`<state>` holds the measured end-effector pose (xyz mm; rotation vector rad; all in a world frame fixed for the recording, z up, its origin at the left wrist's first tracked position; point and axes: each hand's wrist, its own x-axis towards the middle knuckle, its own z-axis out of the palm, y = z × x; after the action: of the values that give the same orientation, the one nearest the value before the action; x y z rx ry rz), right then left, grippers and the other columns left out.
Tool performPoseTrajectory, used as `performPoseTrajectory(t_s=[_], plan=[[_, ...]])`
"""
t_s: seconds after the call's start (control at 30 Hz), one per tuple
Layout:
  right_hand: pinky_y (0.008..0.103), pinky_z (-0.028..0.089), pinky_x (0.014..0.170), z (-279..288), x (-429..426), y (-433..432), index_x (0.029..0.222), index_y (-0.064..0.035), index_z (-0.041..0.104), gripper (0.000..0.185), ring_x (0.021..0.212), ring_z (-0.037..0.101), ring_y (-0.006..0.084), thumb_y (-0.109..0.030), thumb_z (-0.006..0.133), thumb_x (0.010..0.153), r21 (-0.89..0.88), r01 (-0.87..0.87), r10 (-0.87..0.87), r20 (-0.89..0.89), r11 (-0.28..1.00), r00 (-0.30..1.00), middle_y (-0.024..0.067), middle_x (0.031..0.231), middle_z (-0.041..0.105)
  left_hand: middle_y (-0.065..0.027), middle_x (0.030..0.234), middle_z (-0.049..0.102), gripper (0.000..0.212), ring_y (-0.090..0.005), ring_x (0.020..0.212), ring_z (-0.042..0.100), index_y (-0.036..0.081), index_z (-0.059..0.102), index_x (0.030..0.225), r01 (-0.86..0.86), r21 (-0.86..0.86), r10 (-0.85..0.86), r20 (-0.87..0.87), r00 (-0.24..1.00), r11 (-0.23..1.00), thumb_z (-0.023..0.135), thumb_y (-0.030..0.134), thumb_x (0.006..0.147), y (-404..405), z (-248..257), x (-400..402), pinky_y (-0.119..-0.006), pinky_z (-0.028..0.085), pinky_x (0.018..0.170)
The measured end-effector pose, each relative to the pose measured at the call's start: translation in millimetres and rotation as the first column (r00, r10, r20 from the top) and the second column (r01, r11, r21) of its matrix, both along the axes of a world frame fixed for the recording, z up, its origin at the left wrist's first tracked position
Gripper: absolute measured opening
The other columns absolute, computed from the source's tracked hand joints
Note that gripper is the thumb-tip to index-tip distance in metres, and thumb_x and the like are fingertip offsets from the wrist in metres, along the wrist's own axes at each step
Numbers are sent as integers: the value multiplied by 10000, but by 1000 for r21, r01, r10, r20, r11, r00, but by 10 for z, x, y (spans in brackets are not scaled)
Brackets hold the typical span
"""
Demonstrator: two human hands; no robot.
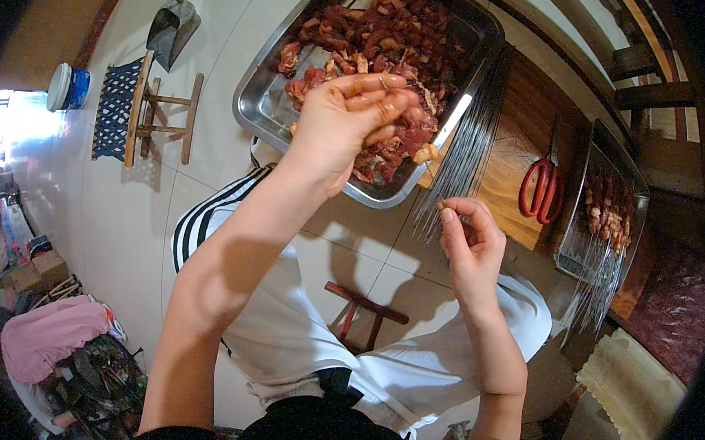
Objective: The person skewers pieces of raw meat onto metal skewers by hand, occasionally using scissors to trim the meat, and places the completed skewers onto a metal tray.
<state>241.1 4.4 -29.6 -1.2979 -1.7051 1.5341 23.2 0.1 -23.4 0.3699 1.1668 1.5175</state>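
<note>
My left hand (363, 107) is over the near part of a metal tray (253, 112) of raw meat pieces (378, 32), its fingers bent and wet with marinade. A short thin glint shows between its upper fingers; whether the fingers grip meat is hidden. My right hand (476, 244) pinches the lower end of a thin metal skewer (434, 180) between thumb and fingertips. On that skewer, just beyond the tray's near right corner, sits a pale chunk of meat or fat (426, 154). The skewer slants up towards my left hand.
Loose metal skewers (472, 136) lie fanned beside the tray on a wooden surface (515, 176). Red-handled scissors (542, 187) lie farther right, before a second tray (570, 260) of filled skewers (607, 213). A folding stool (133, 113) and a dustpan (172, 32) stand at left.
</note>
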Motion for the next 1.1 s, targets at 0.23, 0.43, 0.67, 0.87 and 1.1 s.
performPoseTrajectory(t_s=[0.23,0.43,0.67,0.87,1.1], plan=[[242,412,613,25,25,-10,882,32,612,77,692,530,139,-25,603,831,187,-60,48,65,981,997,84,808,583,-102,1036,652,225,-196,941,650,18,590,1101,-203,-28,205,76,976,979,590,57,879,18,1,-209,-242,564,705],[232,398,578,22,38,-11,876,30,614,72,655,514,120,-24,605,829,221,-39,19,92,974,996,79,797,583,-111,1016,660,212,-208,937,653,22,602,1088,-150,-28,152,78,985,988,590,67,881,6,32,-179,-266,574,732],[233,394,563,39,21,-4,872,30,614,67,636,508,120,-18,607,825,246,-49,18,129,968,991,79,791,584,-114,1016,662,214,-207,928,657,22,605,1084,-109,-4,109,61,992,994,597,90,882,-6,46,-147,-262,572,731],[248,411,595,3,34,-5,873,31,615,67,672,535,149,-5,607,817,253,-34,3,123,967,992,91,795,586,-101,1028,661,227,-177,929,652,24,599,1090,-54,-36,56,64,996,998,611,76,869,-20,-30,-16,-259,566,714],[260,425,624,28,5,-3,866,33,609,60,696,551,170,-2,599,818,270,-27,-4,114,962,994,101,796,589,-96,1028,654,246,-185,941,645,4,570,1117,12,18,-15,134,991,1000,594,75,882,-86,-127,216,-282,556,772]])
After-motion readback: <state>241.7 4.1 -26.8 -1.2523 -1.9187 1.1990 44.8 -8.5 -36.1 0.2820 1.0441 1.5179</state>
